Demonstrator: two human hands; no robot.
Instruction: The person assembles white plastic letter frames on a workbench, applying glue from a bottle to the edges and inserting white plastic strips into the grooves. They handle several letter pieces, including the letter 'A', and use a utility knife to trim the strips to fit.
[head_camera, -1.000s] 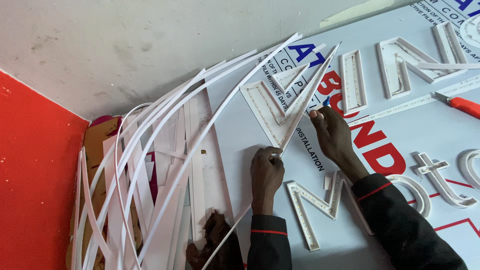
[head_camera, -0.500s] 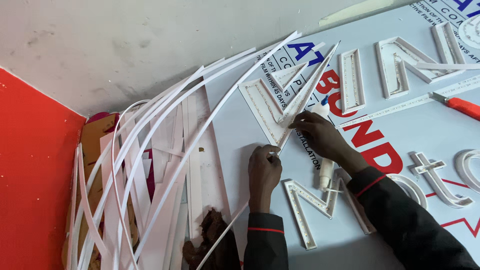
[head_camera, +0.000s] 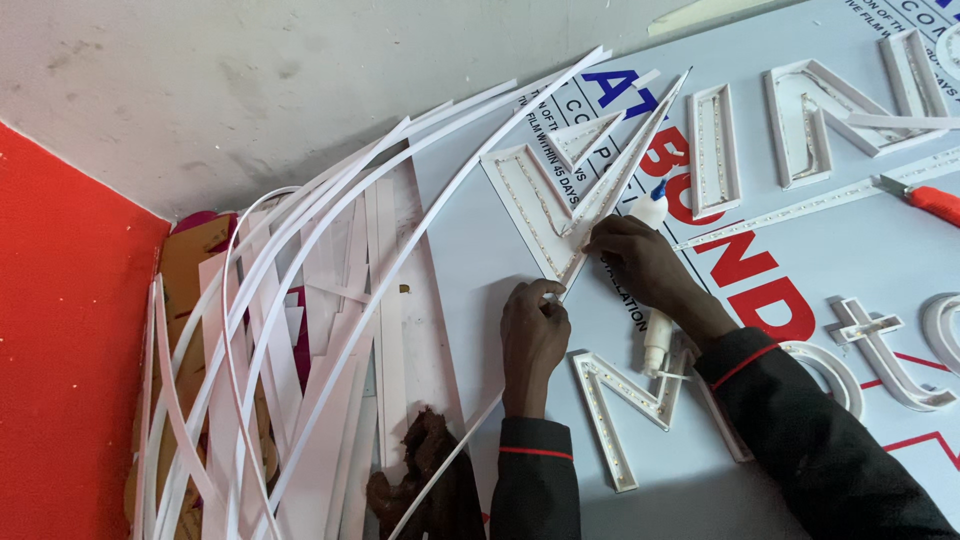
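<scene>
While pinching the white strip (head_camera: 610, 180), both hands at the V letter's (head_camera: 545, 215) tip, left hand (head_camera: 532, 335) just below, right hand (head_camera: 640, 265) beside

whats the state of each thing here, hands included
left hand: fingers pinched on the long white plastic strip
right hand: pressing the strip at the tip of the V-shaped white channel letter
white glue bottle with blue cap: lying flat, cap on
orange-handled utility knife: lying untouched
pile of white plastic strips: loose, bowed
</scene>
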